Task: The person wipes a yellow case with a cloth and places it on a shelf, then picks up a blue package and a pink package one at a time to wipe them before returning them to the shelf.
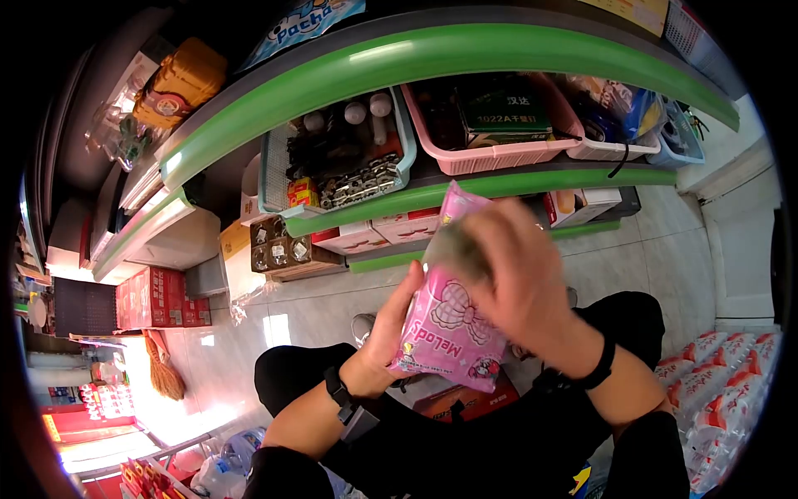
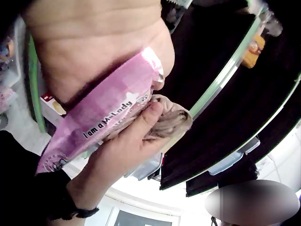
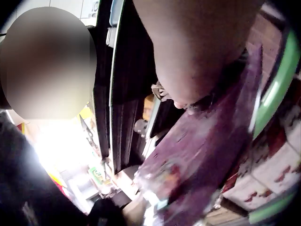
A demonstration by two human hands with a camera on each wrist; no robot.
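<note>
My left hand (image 1: 389, 333) grips a pink soft packet (image 1: 445, 328) by its side, the thumb along its edge. "Melody" and a checked bow are printed on the packet, upside down in the head view. My right hand (image 1: 532, 279) pinches a crumpled greyish cloth (image 2: 171, 117) against the packet's upper part; both blur in the head view. In the left wrist view the right thumb lies over the cloth, at the packet's edge. The right wrist view shows the packet (image 3: 202, 141) dark and blurred, and the left fingers behind it are mostly hidden.
Ahead are green-edged shelves (image 1: 482, 48) with a light blue basket (image 1: 407, 137) of metal parts and a pink basket (image 1: 499, 156) holding a dark green box (image 1: 503, 112). Red boxes (image 1: 154, 298) and a broom (image 1: 164, 370) stand left. Wrapped bottles (image 1: 719, 391) stand right.
</note>
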